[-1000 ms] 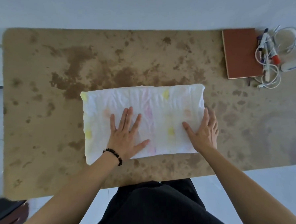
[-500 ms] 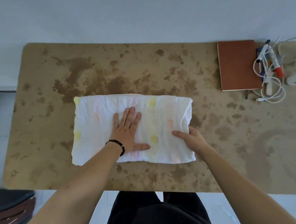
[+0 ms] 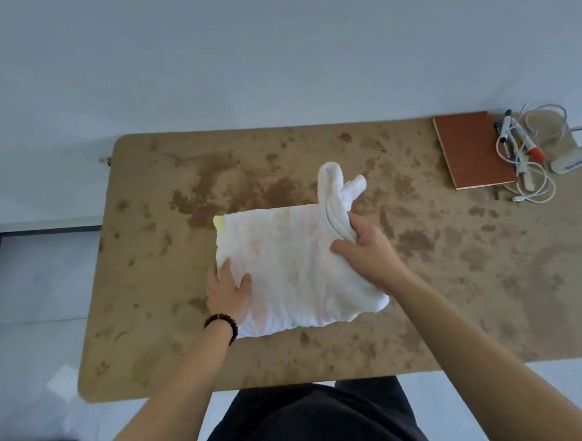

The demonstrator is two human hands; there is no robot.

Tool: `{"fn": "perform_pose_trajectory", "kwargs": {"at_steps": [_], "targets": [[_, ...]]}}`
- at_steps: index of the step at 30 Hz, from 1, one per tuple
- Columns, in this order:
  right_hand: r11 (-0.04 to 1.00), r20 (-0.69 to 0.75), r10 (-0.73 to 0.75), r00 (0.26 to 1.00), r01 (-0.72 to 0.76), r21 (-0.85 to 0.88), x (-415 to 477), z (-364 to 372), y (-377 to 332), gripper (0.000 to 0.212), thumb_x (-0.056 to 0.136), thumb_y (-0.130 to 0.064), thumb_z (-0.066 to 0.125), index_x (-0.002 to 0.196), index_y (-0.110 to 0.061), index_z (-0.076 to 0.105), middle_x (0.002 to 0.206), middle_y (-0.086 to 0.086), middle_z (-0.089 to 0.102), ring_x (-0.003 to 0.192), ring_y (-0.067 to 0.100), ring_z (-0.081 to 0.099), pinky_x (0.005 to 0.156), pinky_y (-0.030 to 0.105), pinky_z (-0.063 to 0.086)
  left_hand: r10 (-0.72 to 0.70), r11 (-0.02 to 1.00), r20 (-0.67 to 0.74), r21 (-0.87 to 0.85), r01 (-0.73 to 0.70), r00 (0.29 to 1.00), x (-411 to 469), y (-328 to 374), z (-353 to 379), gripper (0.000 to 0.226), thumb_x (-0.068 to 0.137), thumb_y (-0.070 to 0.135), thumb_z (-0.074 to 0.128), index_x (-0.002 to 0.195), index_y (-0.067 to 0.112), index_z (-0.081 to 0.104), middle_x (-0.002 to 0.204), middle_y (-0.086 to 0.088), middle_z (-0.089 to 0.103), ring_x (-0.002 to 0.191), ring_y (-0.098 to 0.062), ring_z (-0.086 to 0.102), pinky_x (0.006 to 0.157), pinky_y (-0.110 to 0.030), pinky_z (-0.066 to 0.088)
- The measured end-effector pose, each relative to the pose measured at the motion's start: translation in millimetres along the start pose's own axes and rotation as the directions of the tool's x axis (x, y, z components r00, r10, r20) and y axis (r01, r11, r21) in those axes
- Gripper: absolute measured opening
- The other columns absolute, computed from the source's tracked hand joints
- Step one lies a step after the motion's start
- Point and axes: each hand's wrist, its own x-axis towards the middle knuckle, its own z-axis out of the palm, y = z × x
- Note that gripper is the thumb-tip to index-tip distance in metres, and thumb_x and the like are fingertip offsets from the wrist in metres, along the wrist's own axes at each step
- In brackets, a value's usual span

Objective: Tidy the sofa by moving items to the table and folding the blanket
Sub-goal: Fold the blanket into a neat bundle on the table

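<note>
Grip first: the right hand point(image 3: 365, 250) is closed on a bunched end of the white blanket point(image 3: 295, 270), thumb on top and fingers tucked under the gathered cloth, so that end stands up off the bench point(image 3: 150, 261) with two rounded folds of fabric poking out toward 12 o'clock. It looks held that way in order to carry the end over toward 9 o'clock and halve the rectangle again. The left hand point(image 3: 227, 291) is not grasping anything; it lies flat and spread on the blanket's corner at about 8 o'clock, fingers on the cloth and heel on the bench, most likely as an anchor so the lower layers do not slide or bunch while the other end is drawn across. The blanket sits at the middle of the mottled tan bench, already several layers thick, its 9 o'clock edge fairly straight and its 4 o'clock corner sagging out rounded. Toward 2 o'clock, well apart from the cloth, a brown notebook point(image 3: 473, 150) lies flat with markers point(image 3: 518, 141) and a coiled white cable point(image 3: 536, 173) just beside it, grouped at the bench's far corner, which leaves the middle free for folding. Judging by this, the small items are dealt with and the fold is nearly finished.
</note>
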Motion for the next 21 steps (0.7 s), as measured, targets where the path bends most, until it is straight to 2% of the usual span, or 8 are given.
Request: {"fn": "perform_pose_trajectory", "kwargs": {"at_steps": [4, 7, 9, 13, 15, 16, 18, 21], "targets": [[0.988, 0.128, -0.053, 0.990, 0.070, -0.134, 20.0, 100.9, -29.1, 0.048, 0.090, -0.022, 0.057, 0.136, -0.036, 0.051, 0.113, -0.006, 0.065, 0.102, 0.018, 0.062, 0.078, 0.028, 0.050, -0.178, 0.738, 0.200, -0.621, 0.265, 0.964, 3.7, -30.4, -42.6, 0.034, 0.090, 0.040, 0.052, 0.110, 0.016, 0.065, 0.112, 0.003, 0.066, 0.098, -0.016, 0.062, 0.090, -0.036, 0.051], [0.976, 0.422, 0.131, 0.897, -0.043, -0.212, 34.6, 167.1, -25.1, 0.071, 0.093, -0.049, 0.058, 0.155, -0.033, 0.026, 0.148, -0.003, 0.045, 0.131, 0.022, 0.048, 0.103, 0.034, 0.045, -0.145, 0.625, 0.324, -0.703, 0.341, 0.935, 7.1, -36.5, -67.6, 0.041, 0.098, 0.044, 0.042, 0.097, 0.013, 0.069, 0.098, 0.004, 0.073, 0.088, -0.017, 0.067, 0.082, -0.035, 0.051], [0.955, 0.493, 0.223, 0.841, -0.087, -0.284, 38.0, 184.9, -14.0, 0.078, 0.093, -0.062, 0.050, 0.156, -0.026, 0.024, 0.156, -0.003, 0.035, 0.138, 0.023, 0.041, 0.114, 0.043, 0.036, -0.124, 0.652, 0.339, -0.681, 0.335, 0.932, 6.8, -35.8, -79.8, 0.048, 0.102, 0.048, 0.033, 0.101, 0.019, 0.071, 0.099, 0.006, 0.076, 0.093, -0.014, 0.069, 0.084, -0.036, 0.051], [0.967, 0.180, -0.050, 0.982, 0.093, -0.238, 34.5, 162.8, 7.2, 0.041, 0.101, -0.038, 0.049, 0.141, -0.027, 0.051, 0.131, -0.004, 0.059, 0.112, 0.013, 0.058, 0.102, 0.035, 0.048, -0.034, 0.889, 0.219, -0.438, 0.130, 0.975, 11.9, -26.9, -84.0, 0.031, 0.097, 0.044, 0.035, 0.094, 0.019, 0.054, 0.093, 0.008, 0.061, 0.094, -0.022, 0.054, 0.083, -0.035, 0.042], [0.870, 0.024, -0.241, 0.970, 0.227, -0.438, 33.5, 140.1, 23.5, 0.036, 0.102, -0.031, 0.047, 0.138, -0.028, 0.054, 0.136, -0.004, 0.055, 0.117, 0.014, 0.056, 0.094, 0.033, 0.051, 0.093, 0.991, 0.078, -0.106, -0.084, 0.993, 15.6, -21.7, -72.7, 0.044, 0.101, 0.046, 0.034, 0.138, 0.023, 0.043, 0.142, 0.006, 0.045, 0.134, -0.025, 0.037, 0.109, -0.040, 0.032], [0.796, 0.003, -0.311, 0.951, 0.262, -0.546, 33.5, 130.3, 33.1, 0.039, 0.102, -0.032, 0.046, 0.140, -0.028, 0.052, 0.144, -0.004, 0.048, 0.127, 0.016, 0.049, 0.094, 0.035, 0.051, 0.214, 0.972, 0.026, 0.094, -0.215, 0.977, 17.6, -17.2, -65.1, 0.056, 0.102, 0.047, 0.032, 0.152, 0.024, 0.024, 0.160, -0.001, 0.020, 0.148, -0.025, 0.016, 0.118, -0.042, 0.018], [0.660, 0.091, -0.326, 0.941, 0.296, -0.691, 34.7, 116.3, 50.3, 0.048, 0.103, -0.042, 0.040, 0.150, -0.031, 0.037, 0.160, -0.003, 0.027, 0.144, 0.019, 0.030, 0.101, 0.038, 0.047, 0.429, 0.831, 0.036, 0.377, -0.410, 0.903, 23.2, -3.8, -49.5, 0.063, 0.102, 0.046, 0.029, 0.156, 0.028, 0.001, 0.164, -0.005, -0.012, 0.151, -0.025, -0.011, 0.120, -0.046, 0.000], [0.461, 0.292, -0.148, 0.945, 0.327, -0.825, 31.6, 103.2, 77.4, 0.068, 0.097, -0.062, 0.009, 0.158, -0.032, 0.012, 0.167, -0.004, -0.005, 0.154, 0.018, 0.000, 0.120, 0.041, 0.025, 0.427, 0.672, 0.253, 0.553, -0.492, 0.868, 37.9, 10.6, -29.5, 0.061, 0.101, 0.051, 0.021, 0.154, 0.036, -0.005, 0.162, -0.002, -0.022, 0.149, -0.025, -0.020, 0.118, -0.055, -0.003]]}}
